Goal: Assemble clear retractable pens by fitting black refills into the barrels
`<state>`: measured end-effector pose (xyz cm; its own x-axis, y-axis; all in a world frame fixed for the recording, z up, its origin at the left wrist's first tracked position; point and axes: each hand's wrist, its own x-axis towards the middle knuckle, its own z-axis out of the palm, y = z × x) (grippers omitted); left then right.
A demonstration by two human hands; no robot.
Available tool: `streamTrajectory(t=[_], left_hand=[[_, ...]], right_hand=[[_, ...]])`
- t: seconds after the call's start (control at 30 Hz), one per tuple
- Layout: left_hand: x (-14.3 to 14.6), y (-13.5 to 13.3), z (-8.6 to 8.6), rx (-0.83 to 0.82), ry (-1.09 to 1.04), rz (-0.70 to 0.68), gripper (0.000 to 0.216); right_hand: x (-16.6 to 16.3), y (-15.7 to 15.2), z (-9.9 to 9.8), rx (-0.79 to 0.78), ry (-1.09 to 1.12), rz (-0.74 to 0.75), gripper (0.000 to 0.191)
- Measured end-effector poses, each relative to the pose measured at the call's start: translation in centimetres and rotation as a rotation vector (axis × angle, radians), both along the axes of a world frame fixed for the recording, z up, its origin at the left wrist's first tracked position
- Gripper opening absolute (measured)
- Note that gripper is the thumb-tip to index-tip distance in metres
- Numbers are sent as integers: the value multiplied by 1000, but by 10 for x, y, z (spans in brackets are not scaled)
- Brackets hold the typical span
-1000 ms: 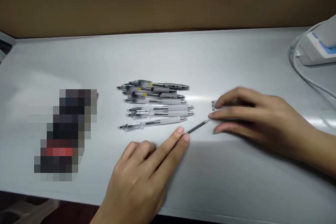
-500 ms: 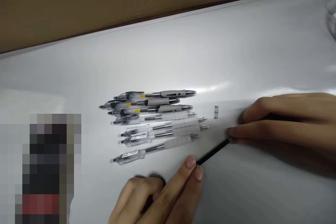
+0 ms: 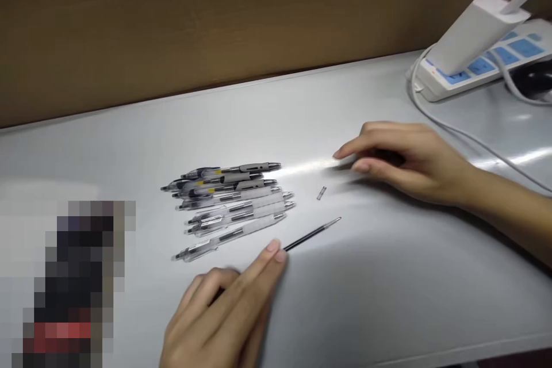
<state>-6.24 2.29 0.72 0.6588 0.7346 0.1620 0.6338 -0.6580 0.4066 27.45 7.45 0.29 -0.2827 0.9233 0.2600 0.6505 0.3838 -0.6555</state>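
**Head cam check: thin ink refill pinched in the left hand, right hand empty**

Watching this one remotely through the head cam, and here's how it looks from my end. The thing to note is the black ink refill (image 3: 313, 234). Its near end disappears between the fingertips (image 3: 272, 246) of the left hand (image 3: 219, 316), so that hand is closed on it in a light pinch. The long axis runs up and to the right, away from the left hand, and the metal tip points toward the open tabletop, not at the pens.

The right hand (image 3: 401, 161) is the farther one from the grip. It hovers off to the right with its fingers loosely curled and apart, holding nothing. The refill's tip sits closer to that hand than the rest of the refill does, but they aren't touching.

A tiny metal spring (image 3: 321, 193) lies on the white table (image 3: 388, 305) just above the tip. A pile of clear retractable pens (image 3: 228, 207) sits to the left of it. Farther back are a power strip (image 3: 509, 57) and a white charger (image 3: 474, 31).
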Motion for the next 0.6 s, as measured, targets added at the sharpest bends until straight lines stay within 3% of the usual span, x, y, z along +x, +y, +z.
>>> streamTrajectory(t=[0.1,0.23,0.33,0.43,0.6], left_hand=[[5,-2,1,73,-42,110,53],[2,-13,3,173,-34,388,50],[-5,-32,3,150,2,492,41],[-3,-49,0,103,-99,568,23],[7,-45,-3,125,-166,588,13]], right_hand=[[-4,-6,-2,-11,-59,140,35],[-11,-18,-6,68,-215,153,58],[-11,-22,-11,88,-237,146,52],[-9,-21,-13,64,-188,148,47],[-9,-21,-13,-15,-119,158,35]])
